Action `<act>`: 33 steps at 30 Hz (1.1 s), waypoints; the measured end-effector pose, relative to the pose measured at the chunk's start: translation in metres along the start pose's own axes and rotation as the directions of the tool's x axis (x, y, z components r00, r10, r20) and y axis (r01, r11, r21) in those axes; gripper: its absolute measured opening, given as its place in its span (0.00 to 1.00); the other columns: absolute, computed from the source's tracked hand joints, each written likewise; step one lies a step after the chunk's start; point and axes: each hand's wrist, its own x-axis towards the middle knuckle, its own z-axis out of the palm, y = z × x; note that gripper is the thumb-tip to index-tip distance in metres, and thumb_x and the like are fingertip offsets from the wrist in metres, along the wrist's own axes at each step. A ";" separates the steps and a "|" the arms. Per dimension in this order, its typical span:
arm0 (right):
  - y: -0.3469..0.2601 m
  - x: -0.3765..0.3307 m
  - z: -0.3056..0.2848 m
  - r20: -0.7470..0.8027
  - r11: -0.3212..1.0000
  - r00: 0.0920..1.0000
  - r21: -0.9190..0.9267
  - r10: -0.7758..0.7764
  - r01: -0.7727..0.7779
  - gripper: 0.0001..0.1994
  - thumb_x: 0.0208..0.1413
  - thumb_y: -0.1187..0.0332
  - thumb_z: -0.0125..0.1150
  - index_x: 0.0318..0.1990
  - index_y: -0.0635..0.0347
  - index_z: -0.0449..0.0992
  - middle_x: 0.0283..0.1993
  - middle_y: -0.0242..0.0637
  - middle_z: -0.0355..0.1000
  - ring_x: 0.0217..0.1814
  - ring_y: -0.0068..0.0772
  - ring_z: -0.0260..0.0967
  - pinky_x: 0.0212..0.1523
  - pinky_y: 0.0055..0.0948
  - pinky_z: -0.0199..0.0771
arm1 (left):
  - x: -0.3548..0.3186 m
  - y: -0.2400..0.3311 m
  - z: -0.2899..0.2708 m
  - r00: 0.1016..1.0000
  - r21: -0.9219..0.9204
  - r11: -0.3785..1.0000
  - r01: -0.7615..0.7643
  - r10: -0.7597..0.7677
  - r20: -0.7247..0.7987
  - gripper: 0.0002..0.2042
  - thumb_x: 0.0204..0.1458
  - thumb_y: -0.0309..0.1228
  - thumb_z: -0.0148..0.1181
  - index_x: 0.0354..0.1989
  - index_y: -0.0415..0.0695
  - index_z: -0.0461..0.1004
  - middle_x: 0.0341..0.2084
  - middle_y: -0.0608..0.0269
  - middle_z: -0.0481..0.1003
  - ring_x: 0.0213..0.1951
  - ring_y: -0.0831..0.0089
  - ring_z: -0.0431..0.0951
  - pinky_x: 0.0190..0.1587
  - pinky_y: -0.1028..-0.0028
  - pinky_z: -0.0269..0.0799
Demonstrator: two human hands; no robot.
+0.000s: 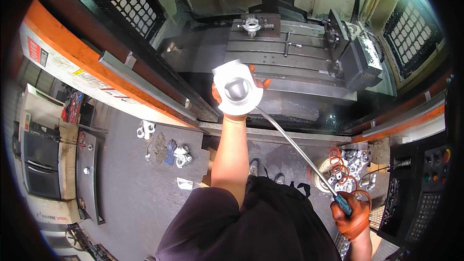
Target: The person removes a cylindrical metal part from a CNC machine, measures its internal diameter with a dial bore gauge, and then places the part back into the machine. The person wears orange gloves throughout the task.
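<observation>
Head view, looking down into an open machine tool. The left hand [239, 94], in an orange glove, is raised at arm's length and closed around a pale round casting [238, 90] with a dark central bore; only the fingertips show past the casting's rim. The casting faces the camera, held above the near edge of the slotted machine table [290, 53]. The right hand [352, 215], also gloved, hangs low, well apart from the casting to its lower right, and is wrapped around the blue-green grip of an air wand [295, 147]. The wand's long axis runs diagonally from that grip up and leftward, its tip touching or just under the casting's lower right edge; which of the two cannot be told. An orange coiled hose [340, 166] loops beside the grip. Beyond the casting, at the far end of the table, a fixture [251, 23] carries a similar ring-shaped part. Left of the casting, a shelf holds more parts [145, 129] and rags; to its lower right, a bin of castings [355, 164].
</observation>
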 end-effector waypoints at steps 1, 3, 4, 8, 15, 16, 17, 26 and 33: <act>-0.003 0.001 0.000 0.024 0.999 0.999 0.014 0.030 -0.030 0.06 0.49 0.70 0.64 0.36 0.56 0.80 0.16 0.30 0.66 0.15 0.36 0.63 0.24 0.33 0.66 | 0.001 0.003 0.000 1.000 0.009 1.000 0.016 -0.016 0.021 0.43 0.48 0.62 0.64 0.64 0.41 0.70 0.58 0.43 0.74 0.46 0.42 0.81 0.69 0.36 0.54; -0.022 0.006 -0.001 0.077 0.986 0.987 0.082 0.139 -0.146 0.07 0.49 0.68 0.65 0.36 0.55 0.80 0.17 0.30 0.68 0.17 0.36 0.67 0.27 0.31 0.69 | 0.003 0.006 0.004 0.998 0.011 0.999 0.049 -0.049 0.040 0.43 0.47 0.61 0.66 0.64 0.40 0.69 0.58 0.43 0.74 0.47 0.41 0.80 0.69 0.37 0.54; -0.018 0.003 0.004 0.025 0.994 0.995 0.056 0.098 -0.099 0.07 0.50 0.68 0.64 0.37 0.55 0.81 0.19 0.31 0.72 0.20 0.36 0.72 0.33 0.29 0.73 | 0.004 0.006 0.006 0.997 0.003 0.998 0.065 -0.065 0.038 0.43 0.47 0.61 0.67 0.65 0.39 0.69 0.58 0.42 0.74 0.48 0.40 0.80 0.69 0.38 0.54; -0.013 0.013 0.001 0.075 0.992 0.989 -0.031 0.126 -0.124 0.07 0.50 0.69 0.63 0.37 0.56 0.81 0.21 0.32 0.74 0.22 0.34 0.75 0.35 0.30 0.74 | -0.006 0.006 0.013 0.996 0.004 0.996 0.093 -0.093 0.007 0.47 0.43 0.58 0.72 0.65 0.35 0.66 0.57 0.43 0.74 0.50 0.42 0.80 0.68 0.42 0.61; -0.019 0.025 -0.025 0.147 0.962 0.954 0.042 0.262 -0.270 0.03 0.45 0.73 0.61 0.30 0.55 0.76 0.18 0.26 0.65 0.18 0.24 0.64 0.22 0.27 0.67 | -0.020 0.061 0.065 0.914 0.805 0.435 0.403 -0.143 -0.380 0.46 0.38 0.42 0.81 0.66 0.37 0.64 0.52 0.51 0.75 0.52 0.60 0.78 0.55 0.62 0.76; -0.017 0.019 -0.029 0.137 0.946 0.940 0.055 0.311 -0.321 0.03 0.44 0.74 0.61 0.29 0.55 0.76 0.18 0.25 0.64 0.18 0.21 0.63 0.21 0.26 0.65 | -0.018 0.061 0.069 0.936 0.900 0.259 0.352 -0.126 -0.329 0.45 0.37 0.40 0.81 0.65 0.37 0.66 0.52 0.51 0.74 0.53 0.60 0.77 0.57 0.62 0.74; -0.014 0.014 -0.032 0.123 0.929 0.926 0.065 0.356 -0.365 0.04 0.43 0.76 0.61 0.28 0.56 0.76 0.18 0.24 0.64 0.18 0.18 0.61 0.21 0.25 0.64 | -0.014 0.062 0.071 0.962 0.964 0.066 0.259 -0.105 -0.251 0.44 0.37 0.38 0.81 0.65 0.38 0.67 0.53 0.52 0.74 0.55 0.60 0.75 0.59 0.62 0.71; -0.027 0.039 -0.028 0.155 1.000 0.987 -0.015 0.029 -0.027 0.10 0.54 0.69 0.67 0.43 0.62 0.79 0.27 0.45 0.77 0.28 0.50 0.78 0.30 0.39 0.77 | -0.028 0.061 0.082 0.982 0.976 0.125 0.180 -0.072 -0.172 0.43 0.36 0.36 0.79 0.65 0.36 0.68 0.61 0.50 0.68 0.63 0.58 0.70 0.67 0.61 0.65; -0.031 0.043 -0.028 0.149 0.986 0.989 -0.165 0.008 0.017 0.10 0.52 0.68 0.70 0.40 0.59 0.79 0.25 0.45 0.75 0.26 0.51 0.76 0.27 0.43 0.75 | -0.031 0.049 0.082 0.988 0.991 -0.023 0.134 -0.070 -0.135 0.43 0.35 0.39 0.78 0.63 0.37 0.69 0.61 0.50 0.67 0.64 0.57 0.69 0.67 0.59 0.65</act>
